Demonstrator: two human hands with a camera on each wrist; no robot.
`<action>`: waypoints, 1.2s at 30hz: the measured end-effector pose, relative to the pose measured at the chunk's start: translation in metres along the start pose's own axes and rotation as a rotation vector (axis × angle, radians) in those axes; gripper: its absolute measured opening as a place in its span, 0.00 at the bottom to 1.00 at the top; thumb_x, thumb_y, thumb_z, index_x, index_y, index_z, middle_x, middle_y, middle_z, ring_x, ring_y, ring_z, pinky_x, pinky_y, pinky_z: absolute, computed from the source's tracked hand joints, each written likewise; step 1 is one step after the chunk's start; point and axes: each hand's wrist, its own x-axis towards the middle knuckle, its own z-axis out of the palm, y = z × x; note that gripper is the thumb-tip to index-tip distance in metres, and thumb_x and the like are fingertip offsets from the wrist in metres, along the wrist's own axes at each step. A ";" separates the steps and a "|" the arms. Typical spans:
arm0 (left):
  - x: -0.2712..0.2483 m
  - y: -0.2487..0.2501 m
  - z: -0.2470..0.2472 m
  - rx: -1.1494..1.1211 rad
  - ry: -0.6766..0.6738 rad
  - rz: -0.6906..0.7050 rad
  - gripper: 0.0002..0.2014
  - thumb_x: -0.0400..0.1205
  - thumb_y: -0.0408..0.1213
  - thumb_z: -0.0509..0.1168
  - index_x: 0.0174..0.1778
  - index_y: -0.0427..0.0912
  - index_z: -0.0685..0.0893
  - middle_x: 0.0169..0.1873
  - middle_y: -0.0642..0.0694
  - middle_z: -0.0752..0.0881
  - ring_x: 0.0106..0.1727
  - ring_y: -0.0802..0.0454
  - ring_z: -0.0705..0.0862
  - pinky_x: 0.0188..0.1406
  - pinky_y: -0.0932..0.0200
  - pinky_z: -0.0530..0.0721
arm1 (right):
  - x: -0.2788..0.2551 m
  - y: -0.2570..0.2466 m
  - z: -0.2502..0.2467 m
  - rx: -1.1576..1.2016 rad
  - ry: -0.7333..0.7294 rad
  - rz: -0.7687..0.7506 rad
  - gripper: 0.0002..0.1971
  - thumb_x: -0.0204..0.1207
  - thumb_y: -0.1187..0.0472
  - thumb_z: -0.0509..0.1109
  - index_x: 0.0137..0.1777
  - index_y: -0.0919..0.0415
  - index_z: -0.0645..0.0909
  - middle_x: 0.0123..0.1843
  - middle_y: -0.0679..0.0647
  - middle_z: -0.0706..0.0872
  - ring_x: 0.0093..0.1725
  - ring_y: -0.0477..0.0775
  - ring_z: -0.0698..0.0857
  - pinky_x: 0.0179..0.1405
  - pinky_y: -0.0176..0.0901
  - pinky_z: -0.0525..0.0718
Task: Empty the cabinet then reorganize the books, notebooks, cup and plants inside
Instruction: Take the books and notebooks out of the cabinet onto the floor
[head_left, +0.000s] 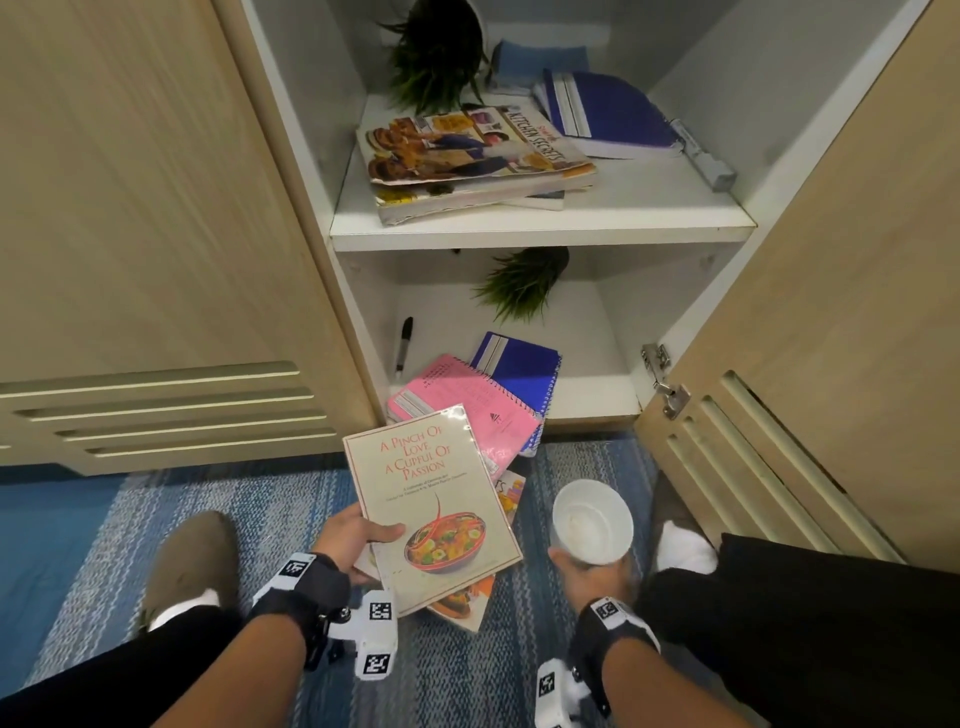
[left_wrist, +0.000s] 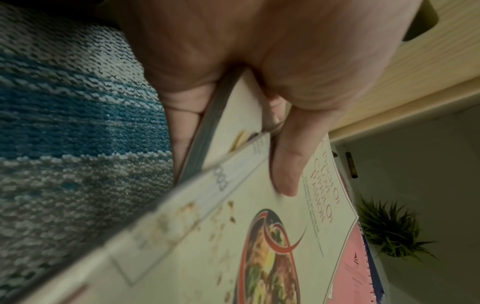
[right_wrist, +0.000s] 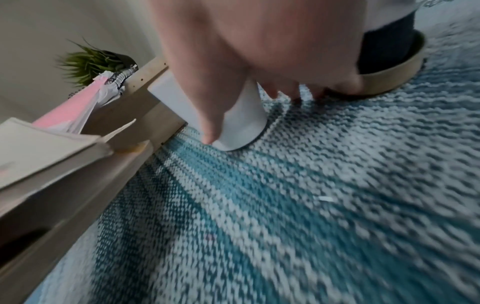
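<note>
The left hand (head_left: 349, 535) gripped a cookbook (head_left: 434, 506) titled "A Pinch of Love, a Cupful of Passion" over half-hidden books, while the right hand (head_left: 582, 571) clasped the white cup (head_left: 592, 521) above the rug (head_left: 260, 499).

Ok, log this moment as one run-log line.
phase: emptying cabinet | left hand: grips cookbooks | right hand: holds white cup at carpet | inside: plants, notebooks, marker, magazines

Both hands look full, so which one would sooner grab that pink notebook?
Probably the right hand: its cup is almost on the carpet, so it frees sooner. The left hand grips books.
</note>
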 end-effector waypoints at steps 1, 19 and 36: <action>0.000 0.000 0.000 0.000 0.006 0.001 0.21 0.72 0.14 0.70 0.60 0.34 0.86 0.53 0.31 0.90 0.52 0.28 0.89 0.49 0.27 0.87 | -0.005 0.007 0.003 -0.072 -0.028 0.052 0.49 0.63 0.43 0.84 0.80 0.66 0.70 0.78 0.68 0.73 0.78 0.68 0.74 0.76 0.57 0.74; 0.022 -0.095 -0.068 0.267 -0.060 -0.296 0.31 0.52 0.35 0.88 0.51 0.33 0.91 0.42 0.40 0.94 0.43 0.44 0.93 0.53 0.45 0.89 | -0.052 0.017 0.078 -0.036 -0.715 -0.106 0.04 0.71 0.63 0.79 0.45 0.59 0.90 0.58 0.62 0.93 0.55 0.62 0.92 0.61 0.62 0.89; 0.029 -0.117 -0.107 0.261 0.397 -0.205 0.17 0.80 0.33 0.73 0.57 0.21 0.85 0.55 0.31 0.88 0.50 0.40 0.86 0.51 0.52 0.84 | -0.089 -0.049 0.069 -0.147 -0.338 -0.573 0.06 0.77 0.56 0.71 0.50 0.54 0.87 0.44 0.52 0.91 0.45 0.56 0.89 0.45 0.45 0.85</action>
